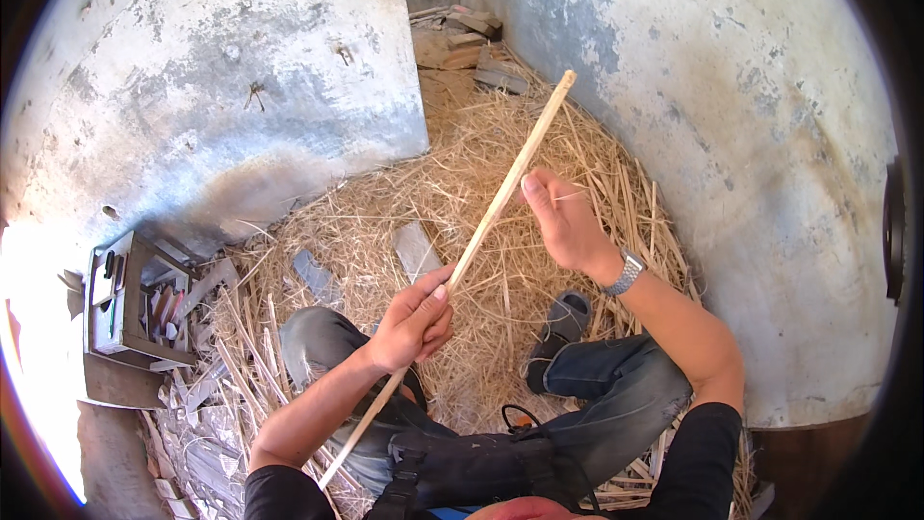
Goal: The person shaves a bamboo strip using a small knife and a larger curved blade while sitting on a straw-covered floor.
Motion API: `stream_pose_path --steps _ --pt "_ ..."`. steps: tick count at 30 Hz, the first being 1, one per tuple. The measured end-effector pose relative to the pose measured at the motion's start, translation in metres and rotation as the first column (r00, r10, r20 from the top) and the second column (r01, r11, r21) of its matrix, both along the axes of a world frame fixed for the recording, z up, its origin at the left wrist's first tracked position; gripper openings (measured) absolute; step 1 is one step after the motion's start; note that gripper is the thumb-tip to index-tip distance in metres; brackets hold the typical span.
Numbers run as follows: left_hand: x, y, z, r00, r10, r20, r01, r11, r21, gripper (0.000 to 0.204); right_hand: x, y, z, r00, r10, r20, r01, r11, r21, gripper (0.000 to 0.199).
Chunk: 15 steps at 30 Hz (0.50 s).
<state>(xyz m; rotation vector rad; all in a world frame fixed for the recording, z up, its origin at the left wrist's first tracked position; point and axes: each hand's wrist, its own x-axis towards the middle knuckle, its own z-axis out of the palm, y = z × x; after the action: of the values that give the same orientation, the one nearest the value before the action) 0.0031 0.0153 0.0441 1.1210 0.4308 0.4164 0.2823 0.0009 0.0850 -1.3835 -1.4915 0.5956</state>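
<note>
A long, pale, squared wooden stick (510,181) runs slantwise from low left to upper right in front of me. My left hand (416,321) is closed round it at mid-length, thumb on top, and its lower end passes beneath my left forearm. My right hand (568,226) is curled beside the upper part, thumb raised close to the stick; whether it touches cannot be made out. A thin pale sliver of wood (570,196) shows at the pinched fingers of that hand. A metal watch sits on my right wrist.
Straw-like shavings (481,221) cover the floor around my bent legs. A small wooden cabinet (135,303) with tools stands at the left. Two flat grey pieces (417,248) lie ahead, wood scraps (472,39) at the back. Worn walls (712,135) rise on both sides.
</note>
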Motion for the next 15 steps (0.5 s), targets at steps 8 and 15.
stream_pose_path --steps 8,15 --pt "-0.007 -0.002 0.014 0.99 0.006 0.143 0.05 0.92 -0.39 0.05 -0.032 -0.018 0.011 0.789 -0.033 0.613 0.032 0.999 0.012 0.057" --pt "-0.011 0.001 0.019 0.992 0.051 0.113 0.01 0.872 -0.489 0.048 -0.014 0.008 -0.013 0.678 -0.146 0.721 0.081 0.989 0.124 0.065"
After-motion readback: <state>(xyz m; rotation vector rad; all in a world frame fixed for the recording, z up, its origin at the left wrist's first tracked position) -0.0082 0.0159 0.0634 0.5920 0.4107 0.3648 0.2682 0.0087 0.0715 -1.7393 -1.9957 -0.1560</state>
